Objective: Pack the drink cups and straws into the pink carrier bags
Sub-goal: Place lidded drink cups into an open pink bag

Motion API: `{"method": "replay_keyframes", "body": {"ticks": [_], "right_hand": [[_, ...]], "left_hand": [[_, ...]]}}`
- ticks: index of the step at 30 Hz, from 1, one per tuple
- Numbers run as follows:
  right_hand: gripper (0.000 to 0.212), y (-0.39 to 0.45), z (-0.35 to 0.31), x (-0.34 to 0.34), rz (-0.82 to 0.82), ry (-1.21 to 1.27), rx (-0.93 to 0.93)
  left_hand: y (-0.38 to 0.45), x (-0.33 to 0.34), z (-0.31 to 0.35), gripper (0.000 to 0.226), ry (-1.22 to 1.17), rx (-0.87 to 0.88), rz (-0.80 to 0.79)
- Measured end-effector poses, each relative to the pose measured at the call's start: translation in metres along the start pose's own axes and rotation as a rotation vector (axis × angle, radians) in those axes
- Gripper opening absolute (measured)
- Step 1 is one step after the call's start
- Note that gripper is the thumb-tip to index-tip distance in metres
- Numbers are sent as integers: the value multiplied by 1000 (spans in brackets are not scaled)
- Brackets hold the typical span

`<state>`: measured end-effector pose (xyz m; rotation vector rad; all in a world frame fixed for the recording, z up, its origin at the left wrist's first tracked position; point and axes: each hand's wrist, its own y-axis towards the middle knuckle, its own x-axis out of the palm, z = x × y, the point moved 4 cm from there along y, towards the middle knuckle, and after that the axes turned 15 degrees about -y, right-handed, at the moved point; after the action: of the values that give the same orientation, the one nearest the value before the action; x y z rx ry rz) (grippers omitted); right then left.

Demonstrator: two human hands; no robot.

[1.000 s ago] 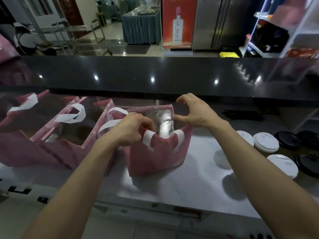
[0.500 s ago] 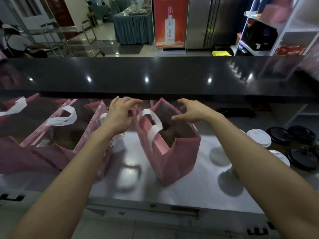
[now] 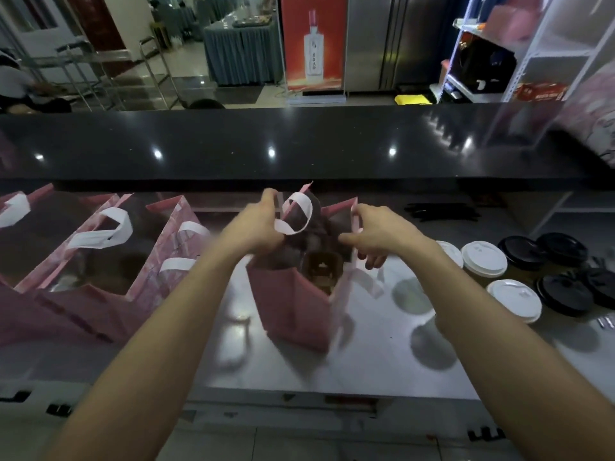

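Bag (image 3: 293, 304) turned corner-on | hands (image 3: 256, 227) spread rim | steel counter (image 3: 366, 361)

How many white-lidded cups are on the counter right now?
3 white-lidded cups: one partly behind the right forearm, one just right of it, one nearer the front. The forearm may hide others.

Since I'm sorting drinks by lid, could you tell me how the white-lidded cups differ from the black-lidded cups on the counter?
The white-lidded cups have pale lids and stand nearer the pink bag; the black-lidded cups have dark lids and stand further right, toward the counter's end. Both groups stand upright, lidded and unpacked.
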<state>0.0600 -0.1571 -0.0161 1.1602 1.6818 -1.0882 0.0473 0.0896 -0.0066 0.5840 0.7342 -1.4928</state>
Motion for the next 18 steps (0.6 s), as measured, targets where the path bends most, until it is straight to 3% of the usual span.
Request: {"method": "replay_keyframes", "body": {"ticks": [1, 3, 5, 7, 10, 15, 18], "right_hand": [[23, -5, 6, -2, 3, 40, 3], [31, -10, 25, -9, 117, 64, 49], [30, -13, 51, -19, 273, 1, 128], [22, -14, 83, -20, 310, -152, 196], [29, -4, 131, -1, 160, -351, 253], [114, 30, 190, 36, -159, -614, 172], [104, 46, 198, 38, -236, -622, 150]], "left_hand": [[7, -1, 2, 68, -8, 21, 11], [19, 2, 10, 51, 23, 79, 24], [31, 9, 18, 50, 66, 129, 48], [40, 17, 22, 54, 74, 159, 93], [49, 26, 22, 49, 83, 226, 175], [42, 21, 28, 66, 186, 375, 389], [24, 14, 23, 62, 167, 387, 427]]}}
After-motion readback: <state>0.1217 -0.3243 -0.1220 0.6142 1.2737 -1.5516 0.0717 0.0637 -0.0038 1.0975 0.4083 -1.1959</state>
